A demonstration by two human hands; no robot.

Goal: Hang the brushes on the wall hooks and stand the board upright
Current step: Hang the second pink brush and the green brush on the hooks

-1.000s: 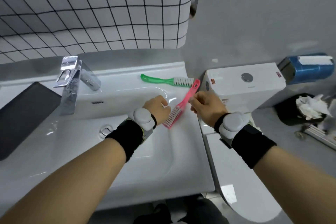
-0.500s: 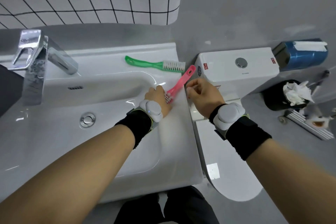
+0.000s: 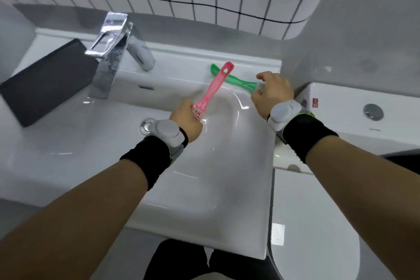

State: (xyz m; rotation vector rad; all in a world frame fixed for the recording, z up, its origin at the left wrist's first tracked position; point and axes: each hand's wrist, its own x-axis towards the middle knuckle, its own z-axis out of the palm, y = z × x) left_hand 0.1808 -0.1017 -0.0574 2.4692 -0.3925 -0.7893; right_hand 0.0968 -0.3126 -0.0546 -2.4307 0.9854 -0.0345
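Now left hand [image 3: 186, 120] has lifted pink brush [image 3: 213, 90] by its bristle end, fingers clamped; right hand [image 3: 271, 94] has let go, fingers closing loosely on green brush [image 3: 236, 80], grip unconfirmed. Hanging not yet begun.

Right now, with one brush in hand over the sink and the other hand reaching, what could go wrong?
The left hand grips the pink brush by its bristle end, handle pointing up; that hold looks awkward, so the brush might slip into the sink. The right hand is on the green brush lying on the back ledge; a fumble could knock it into the basin.
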